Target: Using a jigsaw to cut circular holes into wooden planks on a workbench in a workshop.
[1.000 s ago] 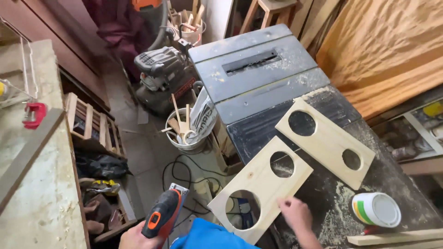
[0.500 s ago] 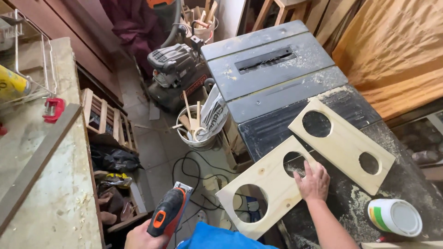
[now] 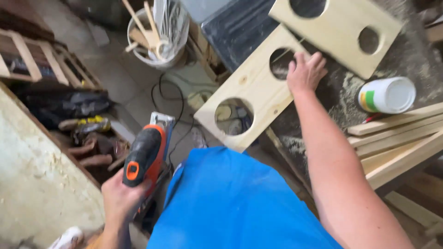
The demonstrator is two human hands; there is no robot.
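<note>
1. The left hand, at the lower left of the frame, has its grip wrapped tight around the handle of an orange and black jigsaw, held low beside the blue shirt.
2. The right hand, in the upper middle, lies flat on a board, fingers spread at the rim of its upper round hole; it pinches nothing.
3. That board lies tilted on the dusty counter, its lower end with a second hole jutting out over the floor.
4. A second board with two holes lies at the top right, just beside the first.
5. A white tub lies on its side right of the hand, next to stacked wood strips.
6. A bucket of sticks stands on the floor, upper left.
</note>
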